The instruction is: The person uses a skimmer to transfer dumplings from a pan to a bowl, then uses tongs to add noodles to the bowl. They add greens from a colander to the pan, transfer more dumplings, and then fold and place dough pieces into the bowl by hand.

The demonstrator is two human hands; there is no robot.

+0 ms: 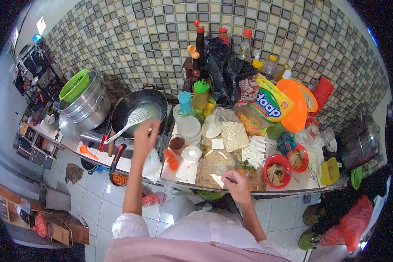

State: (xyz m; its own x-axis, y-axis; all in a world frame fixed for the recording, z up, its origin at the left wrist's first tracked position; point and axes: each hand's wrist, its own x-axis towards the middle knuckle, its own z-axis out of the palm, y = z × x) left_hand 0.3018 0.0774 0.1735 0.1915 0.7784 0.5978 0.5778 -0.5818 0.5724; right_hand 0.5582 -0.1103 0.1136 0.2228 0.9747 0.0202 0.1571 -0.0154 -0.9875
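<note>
My right hand (236, 185) pinches a white folded triangular wrapper (218, 179) above the front of the wooden cutting board (209, 168). My left hand (146, 134) is raised by the right rim of the black wok (118, 115), its fingers curled together; what they hold, if anything, is too small to make out. A white slotted skimmer (138, 117) rests in the wok, close to that hand. On the board are a square wrapper (217, 143) and thin pale strips (222, 154). A stack of pale sheets (234, 136) and several folded white wrappers (254, 151) lie behind and to the right.
Red bowls (278, 171) with food and spoons stand at the right. White lidded tubs (188, 126) and a plastic bag (152, 166) sit between board and stove. Bottles (200, 94) line the tiled wall. A steamer pot (89, 105) carries a green basket at the left.
</note>
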